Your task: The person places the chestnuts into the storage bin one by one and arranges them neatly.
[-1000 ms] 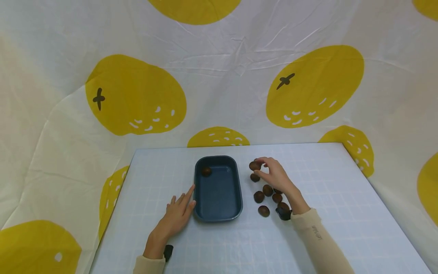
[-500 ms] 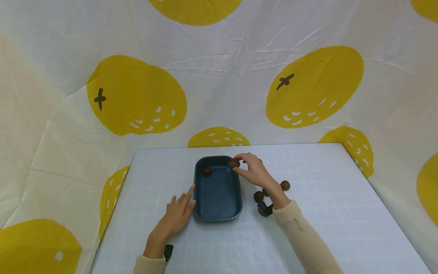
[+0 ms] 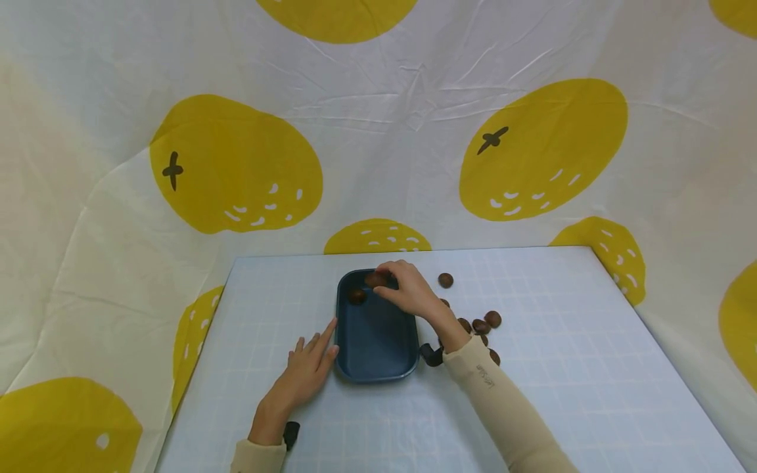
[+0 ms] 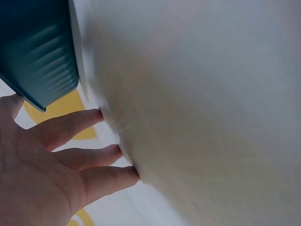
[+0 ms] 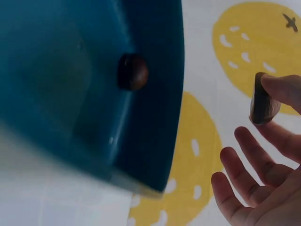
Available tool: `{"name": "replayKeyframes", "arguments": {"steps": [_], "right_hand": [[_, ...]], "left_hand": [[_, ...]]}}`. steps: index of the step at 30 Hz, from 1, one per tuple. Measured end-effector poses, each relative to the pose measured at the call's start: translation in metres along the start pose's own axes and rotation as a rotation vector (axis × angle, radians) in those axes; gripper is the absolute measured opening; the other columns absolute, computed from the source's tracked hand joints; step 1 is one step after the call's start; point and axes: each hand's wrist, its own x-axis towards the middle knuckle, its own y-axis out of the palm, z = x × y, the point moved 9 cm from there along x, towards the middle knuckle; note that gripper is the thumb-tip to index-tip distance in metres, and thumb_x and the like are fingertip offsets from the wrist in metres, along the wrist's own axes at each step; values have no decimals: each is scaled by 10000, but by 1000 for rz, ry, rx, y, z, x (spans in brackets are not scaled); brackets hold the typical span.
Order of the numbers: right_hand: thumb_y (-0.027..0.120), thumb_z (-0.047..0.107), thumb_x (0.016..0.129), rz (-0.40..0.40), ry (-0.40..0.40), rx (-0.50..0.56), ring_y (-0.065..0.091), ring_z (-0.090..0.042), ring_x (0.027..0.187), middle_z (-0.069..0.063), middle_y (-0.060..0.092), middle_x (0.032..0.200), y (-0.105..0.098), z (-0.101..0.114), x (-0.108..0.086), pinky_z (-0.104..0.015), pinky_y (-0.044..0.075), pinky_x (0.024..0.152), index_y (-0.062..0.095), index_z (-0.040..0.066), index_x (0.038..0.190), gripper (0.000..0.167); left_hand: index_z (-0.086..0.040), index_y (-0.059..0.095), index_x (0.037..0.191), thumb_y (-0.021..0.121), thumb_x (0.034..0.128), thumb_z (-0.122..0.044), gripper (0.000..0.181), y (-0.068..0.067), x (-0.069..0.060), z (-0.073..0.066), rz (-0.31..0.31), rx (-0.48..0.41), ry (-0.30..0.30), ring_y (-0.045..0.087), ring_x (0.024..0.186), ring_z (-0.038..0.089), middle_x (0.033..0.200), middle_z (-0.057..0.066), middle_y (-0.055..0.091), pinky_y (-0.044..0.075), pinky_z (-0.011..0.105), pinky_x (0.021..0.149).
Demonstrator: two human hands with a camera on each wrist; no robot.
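My right hand (image 3: 409, 290) pinches a brown chestnut (image 5: 264, 101) between thumb and index finger, over the far end of a dark blue rectangular tray (image 3: 378, 348). The other fingers of that hand are spread apart in the right wrist view. Inside the tray, near its far left corner, lies another chestnut (image 3: 356, 296). My left hand (image 3: 306, 373) lies on the table with fingers extended, its index fingertip and thumb at the tray's left side. In the left wrist view, the remaining fingertips touch the table surface.
Several loose chestnuts (image 3: 493, 319) lie right of the tray, some partly hidden by my right wrist. One chestnut (image 3: 446, 280) sits apart near the back. Behind the pale checked table (image 3: 591, 368) hangs a white cloth (image 3: 390, 171) printed with yellow fruit.
My right hand has carried the chestnut left, from the loose ones beside the tray to above the tray's far end. My left hand and the tray have stayed put.
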Motion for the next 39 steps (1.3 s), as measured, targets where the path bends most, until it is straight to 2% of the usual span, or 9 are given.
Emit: {"name": "replayKeyframes", "arguments": {"steps": [10,19,28,36,39], "right_hand": [[750,174,920,-7,-3,44,590,-270,1087,-116,652,1186,20,5,17,-410,486,934,654,17,1244,373],[747,173,921,14,70,60,597,-261,1080,-113,669,1169,45,-8,23,-413,488,930,664,16,1243,368],[766,189,903,89,172,30,590,-288,1113,-122,681,1176,71,-29,23,-436,470,966,693,31,1208,351],[777,207,882,188,161,-19,621,-223,1001,-85,700,1117,92,-38,22,-383,495,898,710,64,1183,340],[774,218,882,219,160,-44,593,-222,1017,-76,692,1121,98,-38,20,-386,480,902,713,81,1186,339]], "left_hand": [[-380,163,1609,289,1068,-554,582,0,0,0,-13,2,4,164,1388,628,1535,242,379,102,794,1030],[-390,145,1609,272,1066,-564,583,-1,-1,-1,-9,3,9,160,1383,634,1537,248,370,100,794,1030],[-410,143,1604,266,1057,-588,588,0,0,1,-1,-4,0,151,1389,628,1541,249,363,95,791,1035],[-395,148,1607,284,1064,-568,586,-2,-1,-2,-3,-8,10,157,1383,634,1539,254,364,98,794,1030],[-398,150,1606,282,1062,-572,586,-1,-2,-1,-5,-9,9,155,1387,629,1541,251,362,97,791,1033]]}}
